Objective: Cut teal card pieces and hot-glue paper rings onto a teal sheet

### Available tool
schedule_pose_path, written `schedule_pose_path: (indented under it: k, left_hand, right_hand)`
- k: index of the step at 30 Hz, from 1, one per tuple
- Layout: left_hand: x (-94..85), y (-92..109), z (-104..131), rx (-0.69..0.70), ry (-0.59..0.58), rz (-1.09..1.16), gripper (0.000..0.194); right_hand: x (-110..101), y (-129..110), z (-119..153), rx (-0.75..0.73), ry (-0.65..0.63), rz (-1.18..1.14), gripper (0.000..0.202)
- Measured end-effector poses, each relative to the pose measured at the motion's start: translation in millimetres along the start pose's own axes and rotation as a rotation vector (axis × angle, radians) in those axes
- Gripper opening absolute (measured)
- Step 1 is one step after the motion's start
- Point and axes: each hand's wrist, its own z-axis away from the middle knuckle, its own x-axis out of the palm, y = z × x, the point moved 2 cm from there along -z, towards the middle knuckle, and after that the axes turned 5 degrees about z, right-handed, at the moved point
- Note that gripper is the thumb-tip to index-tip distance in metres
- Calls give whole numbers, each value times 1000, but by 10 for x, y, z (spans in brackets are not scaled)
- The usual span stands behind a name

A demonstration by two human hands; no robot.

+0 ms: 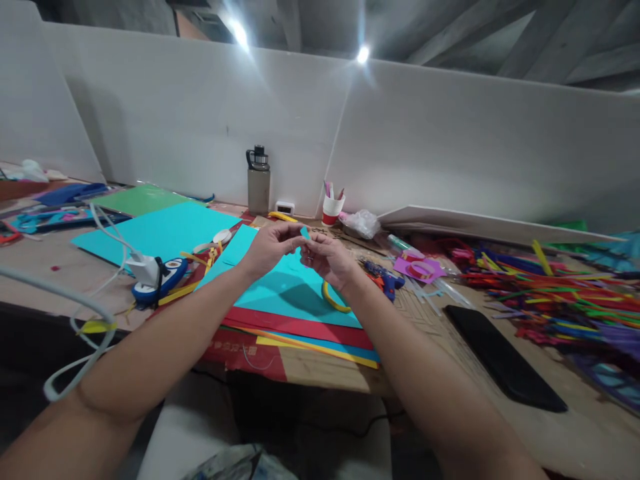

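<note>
Above the stacked blue paper sheets, my left hand and my right hand meet fingertip to fingertip. Between them they pinch a small piece of blue paper, its upper end poking out over the fingers. Its lower part is hidden by my fingers. Beneath my right wrist lies a yellow loop, partly covered by that hand. Red paper and orange and yellow strips show under the blue sheets at the table's front edge.
A blue-and-white power strip with a white plug and cables sits left. Behind stand a bottle and a pen cup. Right are a blue glue gun, purple paper, a black phone and heaped coloured pipe cleaners.
</note>
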Motion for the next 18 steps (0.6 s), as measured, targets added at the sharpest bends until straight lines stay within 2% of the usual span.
schedule_pose_path:
  k: [4,9,14,18]
  left_hand:
    - [-10,-10,-11,-10,-69,65,28]
    - [-38,-87,-9,-3,-87,33,27]
    - [-41,-52,5,116,-25,-111,19]
    - [-19,16,29,165,26,-171,14]
  right_hand:
    - [28,10,7,63,-65,-91,19]
    - [63,38,12,121,-52,-148,15]
    - [69,46,7,134,-25,-145,14]
    - [89,49,0,77,24,-129,18]
